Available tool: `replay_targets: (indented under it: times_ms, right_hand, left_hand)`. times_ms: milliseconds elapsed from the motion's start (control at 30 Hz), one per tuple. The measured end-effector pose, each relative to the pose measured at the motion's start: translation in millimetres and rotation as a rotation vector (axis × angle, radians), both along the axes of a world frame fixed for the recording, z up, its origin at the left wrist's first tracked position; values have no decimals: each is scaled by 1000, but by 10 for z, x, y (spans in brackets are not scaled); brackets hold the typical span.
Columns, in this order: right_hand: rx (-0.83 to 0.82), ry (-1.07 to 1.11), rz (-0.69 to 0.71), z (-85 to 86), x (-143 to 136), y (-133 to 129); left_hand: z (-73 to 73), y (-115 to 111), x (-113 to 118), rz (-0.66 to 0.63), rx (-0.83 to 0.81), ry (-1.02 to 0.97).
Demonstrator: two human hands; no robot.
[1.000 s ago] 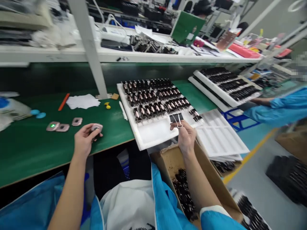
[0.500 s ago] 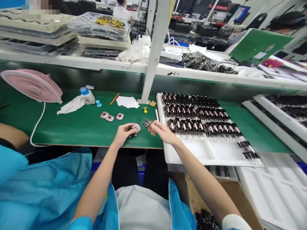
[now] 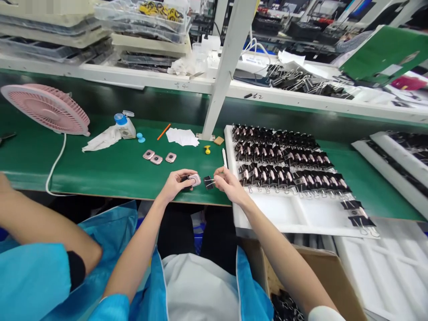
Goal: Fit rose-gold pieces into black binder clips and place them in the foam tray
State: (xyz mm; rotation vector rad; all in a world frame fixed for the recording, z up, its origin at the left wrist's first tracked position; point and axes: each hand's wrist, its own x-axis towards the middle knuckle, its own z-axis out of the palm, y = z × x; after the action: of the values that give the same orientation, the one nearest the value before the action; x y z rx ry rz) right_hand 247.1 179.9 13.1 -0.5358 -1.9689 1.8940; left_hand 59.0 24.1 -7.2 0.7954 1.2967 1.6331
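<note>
My left hand (image 3: 177, 183) is closed around a pink watch case (image 3: 195, 180), and a black binder clip (image 3: 185, 179) shows at the case's left side, partly under my fingers. Close by on the right, my right hand (image 3: 228, 182) pinches the wire handles of a second black binder clip (image 3: 209, 182). That clip's jaw side points at the watch case, with a small gap between them. Beyond my left hand, several similar pink watch cases (image 3: 156, 159) lie on the green table.
A white foam tray (image 3: 277, 209) at right holds rows of clipped watch cases. Behind my hands are a yellow knob (image 3: 207, 150), white paper (image 3: 182, 137), an orange stick (image 3: 164, 131) and a bottle (image 3: 125, 127). A pink fan (image 3: 47, 109) stands left; a co-worker's arm (image 3: 50, 227) is nearby.
My right hand has brought the binder clip a little lower and nearer the watch case. The co-worker's arm at left has come further into view. The camera has shifted slightly.
</note>
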Motion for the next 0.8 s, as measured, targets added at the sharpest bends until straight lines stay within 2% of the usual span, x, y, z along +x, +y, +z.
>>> replay_targets:
  times_ms: [133, 500, 800]
  right_hand:
    - [-59, 87, 11, -23, -8, 7]
    - [60, 79, 146, -82, -28, 12]
    - [108, 27, 118, -95, -23, -2]
  left_hand:
    - [-18, -9, -10, -36, 23, 19]
    - [-32, -5, 14, -79, -45, 101]
    - [-35, -12, -3, -105, -98, 139]
